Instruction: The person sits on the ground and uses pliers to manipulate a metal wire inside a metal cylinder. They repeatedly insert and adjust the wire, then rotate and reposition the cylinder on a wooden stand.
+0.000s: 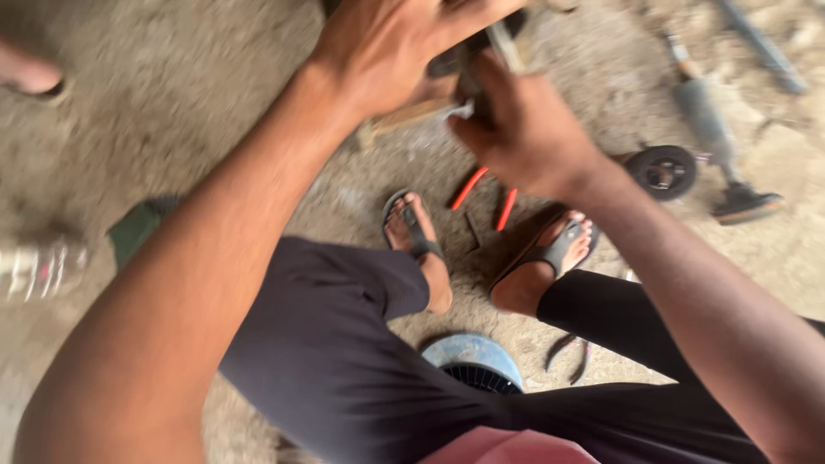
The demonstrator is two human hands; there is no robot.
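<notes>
My left hand (387,51) reaches forward at the top of the view and grips a dark part (451,62) held up in front of me; motion blur hides its shape. My right hand (524,129) is closed around a thin metal tool (503,43) whose tip meets that part. Both hands touch near the top centre. Below them my feet in dark sandals (417,232) rest on dusty ground, and I sit with my knees apart.
Red-handled pliers (485,198) lie between my feet. A small black wheel (663,170) and a grey shock absorber (709,120) lie at right. A pale blue round stool (473,357) sits under me, dark pliers (569,354) beside it. A plastic bottle (39,268) at left.
</notes>
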